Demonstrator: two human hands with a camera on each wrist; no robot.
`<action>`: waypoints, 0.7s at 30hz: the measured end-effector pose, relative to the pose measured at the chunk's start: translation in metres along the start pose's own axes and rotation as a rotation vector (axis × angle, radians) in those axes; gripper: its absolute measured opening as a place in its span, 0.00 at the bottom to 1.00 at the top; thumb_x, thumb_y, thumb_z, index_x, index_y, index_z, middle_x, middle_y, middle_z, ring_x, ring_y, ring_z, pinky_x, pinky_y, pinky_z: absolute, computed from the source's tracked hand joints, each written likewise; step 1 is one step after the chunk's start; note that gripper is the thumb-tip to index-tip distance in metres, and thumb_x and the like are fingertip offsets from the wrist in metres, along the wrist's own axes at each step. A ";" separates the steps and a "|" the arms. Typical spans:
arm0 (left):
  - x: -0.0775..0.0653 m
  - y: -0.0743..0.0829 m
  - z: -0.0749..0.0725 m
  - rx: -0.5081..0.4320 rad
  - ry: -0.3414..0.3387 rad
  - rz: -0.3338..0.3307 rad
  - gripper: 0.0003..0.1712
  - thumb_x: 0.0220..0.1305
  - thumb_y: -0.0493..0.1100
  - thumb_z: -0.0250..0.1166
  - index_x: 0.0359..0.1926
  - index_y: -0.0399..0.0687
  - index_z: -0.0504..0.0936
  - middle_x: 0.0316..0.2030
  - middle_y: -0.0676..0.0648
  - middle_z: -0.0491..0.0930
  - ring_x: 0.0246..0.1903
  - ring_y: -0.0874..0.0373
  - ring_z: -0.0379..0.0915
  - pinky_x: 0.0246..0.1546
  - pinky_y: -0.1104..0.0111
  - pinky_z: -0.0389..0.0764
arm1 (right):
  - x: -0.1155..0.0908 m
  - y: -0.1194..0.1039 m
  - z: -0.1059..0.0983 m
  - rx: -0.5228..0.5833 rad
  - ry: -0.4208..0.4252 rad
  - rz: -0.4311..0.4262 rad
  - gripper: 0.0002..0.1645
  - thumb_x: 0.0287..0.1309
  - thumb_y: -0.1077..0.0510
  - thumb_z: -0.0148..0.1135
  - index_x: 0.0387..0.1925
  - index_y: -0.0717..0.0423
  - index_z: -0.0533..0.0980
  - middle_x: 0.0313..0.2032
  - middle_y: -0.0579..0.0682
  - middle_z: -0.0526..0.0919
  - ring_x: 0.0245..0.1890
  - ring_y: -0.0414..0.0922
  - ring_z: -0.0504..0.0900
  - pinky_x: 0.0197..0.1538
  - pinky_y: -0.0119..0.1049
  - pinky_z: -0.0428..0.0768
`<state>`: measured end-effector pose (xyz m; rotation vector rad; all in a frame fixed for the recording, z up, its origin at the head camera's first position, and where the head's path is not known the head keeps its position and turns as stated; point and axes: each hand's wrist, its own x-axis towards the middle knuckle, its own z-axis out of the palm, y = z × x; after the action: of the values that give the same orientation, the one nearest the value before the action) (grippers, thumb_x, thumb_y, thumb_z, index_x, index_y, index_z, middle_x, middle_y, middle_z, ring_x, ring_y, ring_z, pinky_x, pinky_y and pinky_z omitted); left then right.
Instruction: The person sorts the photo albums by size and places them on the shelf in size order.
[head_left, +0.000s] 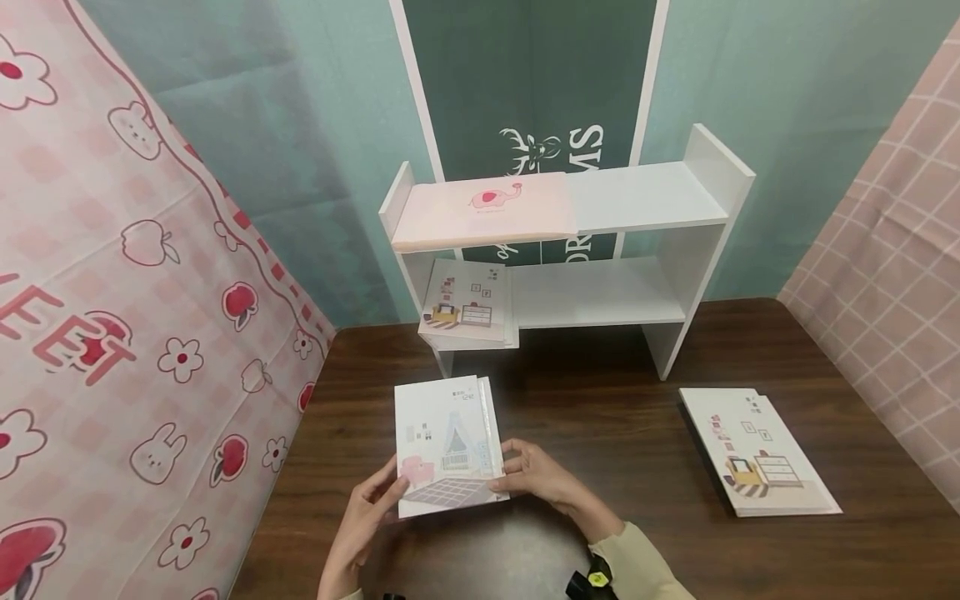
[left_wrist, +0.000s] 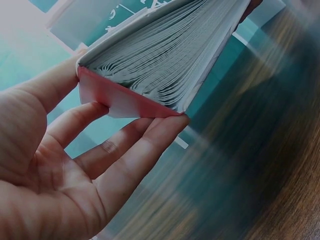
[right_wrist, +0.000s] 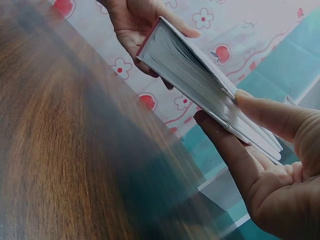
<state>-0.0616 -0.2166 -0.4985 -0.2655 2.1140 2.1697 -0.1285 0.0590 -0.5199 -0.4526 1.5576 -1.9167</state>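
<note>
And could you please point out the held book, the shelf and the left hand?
Held book (head_left: 446,446): head view, front cover.
Shelf (head_left: 596,296): head view, lower board.
Left hand (head_left: 367,510): head view, its middle.

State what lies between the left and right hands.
A white book, held by the left hand and right hand, as the head view shows.

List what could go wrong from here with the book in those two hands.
The thick white hardcover book with a pink spine has loosely fanned pages, so it might flop open if the bare right hand, which pinches its open side, slips.

The stacked white books with a yellow armchair print stick out past the front edge of the lower white shelf; a bump could perhaps knock them down.
</note>
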 end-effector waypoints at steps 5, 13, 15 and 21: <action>-0.001 0.000 0.000 -0.003 -0.014 0.016 0.26 0.63 0.35 0.58 0.63 0.38 0.68 0.48 0.41 0.78 0.35 0.55 0.79 0.30 0.61 0.82 | -0.002 -0.001 0.001 -0.003 0.006 0.004 0.31 0.50 0.65 0.67 0.49 0.71 0.59 0.38 0.65 0.83 0.34 0.45 0.84 0.38 0.35 0.81; -0.003 0.001 0.001 -0.003 -0.021 0.032 0.27 0.63 0.34 0.58 0.63 0.37 0.67 0.43 0.52 0.81 0.34 0.56 0.79 0.29 0.63 0.81 | -0.006 -0.003 0.002 0.001 0.010 0.000 0.30 0.50 0.66 0.66 0.49 0.72 0.59 0.38 0.66 0.83 0.33 0.44 0.84 0.38 0.33 0.81; -0.003 0.002 0.001 -0.002 -0.024 0.036 0.27 0.63 0.33 0.58 0.63 0.37 0.67 0.43 0.52 0.81 0.34 0.56 0.79 0.29 0.64 0.81 | -0.007 -0.004 0.003 0.000 0.012 0.002 0.30 0.50 0.66 0.66 0.50 0.72 0.59 0.38 0.66 0.83 0.33 0.44 0.84 0.37 0.32 0.80; -0.002 0.004 0.001 0.012 -0.046 0.036 0.27 0.63 0.34 0.58 0.63 0.37 0.66 0.43 0.48 0.81 0.35 0.56 0.79 0.32 0.62 0.82 | -0.010 -0.007 0.003 -0.002 0.016 -0.004 0.29 0.50 0.67 0.65 0.48 0.72 0.60 0.39 0.67 0.82 0.33 0.44 0.84 0.37 0.32 0.80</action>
<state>-0.0604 -0.2155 -0.4944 -0.1762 2.1225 2.1607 -0.1207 0.0637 -0.5115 -0.4427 1.5697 -1.9266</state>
